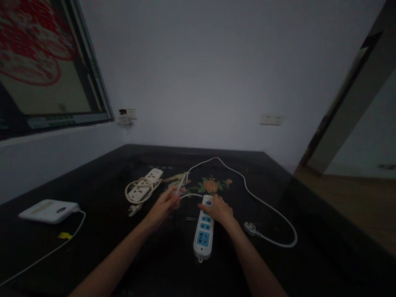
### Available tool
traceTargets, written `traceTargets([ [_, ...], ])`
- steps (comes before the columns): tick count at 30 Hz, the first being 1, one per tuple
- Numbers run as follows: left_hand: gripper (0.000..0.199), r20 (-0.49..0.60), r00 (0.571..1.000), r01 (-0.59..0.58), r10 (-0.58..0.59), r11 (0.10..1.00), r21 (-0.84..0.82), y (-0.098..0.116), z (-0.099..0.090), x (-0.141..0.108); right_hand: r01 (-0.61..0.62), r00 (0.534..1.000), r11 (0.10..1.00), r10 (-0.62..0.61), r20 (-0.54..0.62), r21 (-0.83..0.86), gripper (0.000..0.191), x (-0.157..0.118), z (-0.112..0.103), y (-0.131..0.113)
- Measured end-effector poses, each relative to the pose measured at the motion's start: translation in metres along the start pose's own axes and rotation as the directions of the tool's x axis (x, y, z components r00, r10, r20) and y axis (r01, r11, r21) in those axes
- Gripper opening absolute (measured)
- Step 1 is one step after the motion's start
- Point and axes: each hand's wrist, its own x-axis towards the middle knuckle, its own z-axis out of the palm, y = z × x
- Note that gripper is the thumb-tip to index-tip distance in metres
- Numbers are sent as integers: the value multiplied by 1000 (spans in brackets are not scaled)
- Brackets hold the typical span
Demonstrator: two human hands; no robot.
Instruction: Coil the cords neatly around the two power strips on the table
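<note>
A white power strip with blue socket panels lies on the black table, its far end under my right hand. The fingers of that hand are wrapped around the strip's far end, near a dark button. My left hand is closed on the strip's white cord, raised a little above the tabletop. From there the cord runs back, arcs to the right and ends in a plug on the table at the right.
A second white power strip, wrapped in its own cord, lies left of my left hand. A white box-shaped device with a cable sits at the far left, near a yellow tag. Wall sockets are behind the black table.
</note>
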Motion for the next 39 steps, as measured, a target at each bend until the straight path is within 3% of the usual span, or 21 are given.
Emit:
traceTargets([
  [2,34,-180,982,-88,64,987,-131,3,-1,19,11,1000,1000,-11,-3,11,70,-2,0,1],
  [5,42,-374,923,-70,93,995,74,-2,0,46,40,999,999,-39,-30,12,62,-9,2,3],
  [7,47,-439,893,8,96,973,229,-10,-1,58,76,996,997,-76,-56,4,57,-15,3,3],
  [11,40,-465,883,170,62,882,440,-21,-10,60,121,990,992,-122,-73,-17,50,-22,3,0],
  [15,38,-486,872,325,49,685,652,-6,-19,43,128,989,991,-130,-76,-30,52,-25,3,-5],
  [16,41,-485,874,371,37,592,715,0,-20,36,125,989,992,-127,-76,-33,53,-25,3,-5],
  [19,53,-462,885,465,-62,178,867,26,-24,10,107,990,994,-110,-84,-39,55,-25,2,-5],
  [22,56,-474,876,480,-92,68,875,54,-27,-22,86,990,995,-91,-104,-49,58,-25,-5,-1],
  [24,51,-510,860,509,-5,52,859,70,-21,-39,60,990,996,-68,-127,-68,61,-28,-12,2],
  [26,38,-455,877,444,154,103,890,75,-1,-46,20,990,997,-31,-140,-78,61,-34,-18,5],
  [28,27,-224,946,169,233,234,958,67,29,-42,-20,991,997,10,-135,-73,61,-41,-19,7],
  [29,24,-50,982,-10,182,314,949,57,46,-37,-34,992,997,25,-120,-72,60,-45,-17,8],
  [31,25,210,977,-206,31,374,904,32,76,-21,-51,996,996,44,-82,-80,56,-52,-10,11],
  [34,32,187,970,-150,-153,227,962,-3,95,3,-44,998,996,40,-47,-73,49,-58,2,15],
  [39,26,151,973,-117,-176,189,975,-17,69,5,-9,998,1000,8,-63,-14,54,-59,6,15],
])
